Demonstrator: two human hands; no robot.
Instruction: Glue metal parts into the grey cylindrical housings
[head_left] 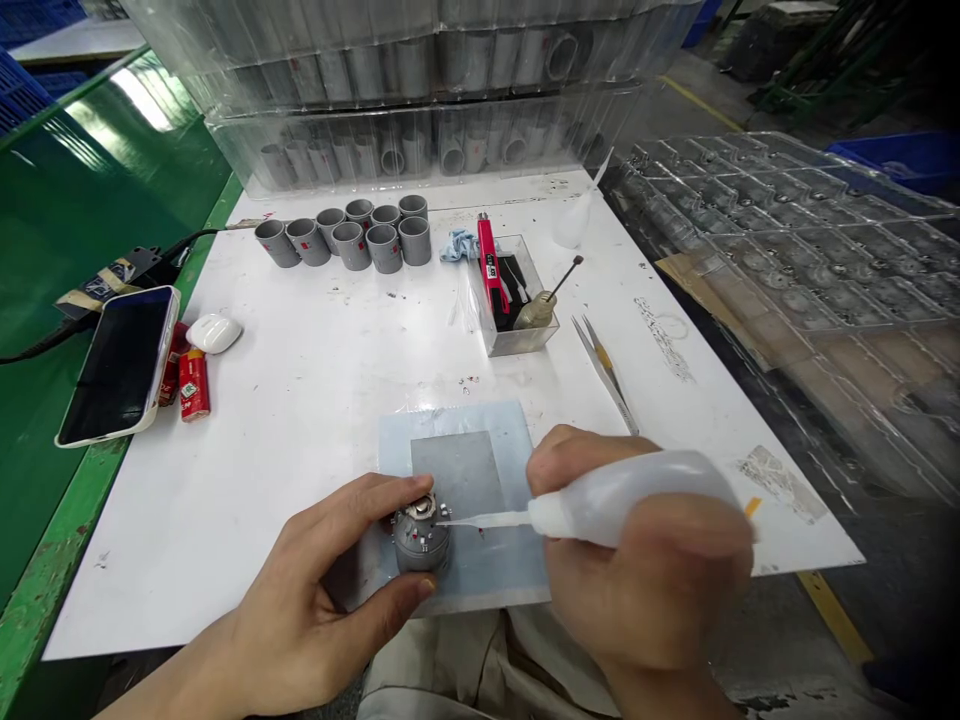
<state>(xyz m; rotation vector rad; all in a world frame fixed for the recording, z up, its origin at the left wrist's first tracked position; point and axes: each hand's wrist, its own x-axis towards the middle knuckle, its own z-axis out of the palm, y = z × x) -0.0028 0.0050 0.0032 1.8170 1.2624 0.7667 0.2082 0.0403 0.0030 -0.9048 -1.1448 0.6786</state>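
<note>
My left hand point(315, 590) pinches a small grey cylindrical part point(421, 537) between thumb and fingers, holding it upright on a pale blue mat point(510, 440) with a grey square pad point(457, 470) on it. My right hand point(645, 590) is wrapped round a translucent squeeze bottle point(630, 495) held sideways. Its long thin nozzle point(480, 520) points left and its tip touches the top of the grey part.
Several grey cylinders point(352, 238) stand at the back of the white table point(300, 400). A clear box point(514, 300) holds a red tool and a small bottle; tweezers point(604, 370) lie beside it. A phone point(120, 365), lighter and earbud case lie left. Clear trays are stacked behind and right.
</note>
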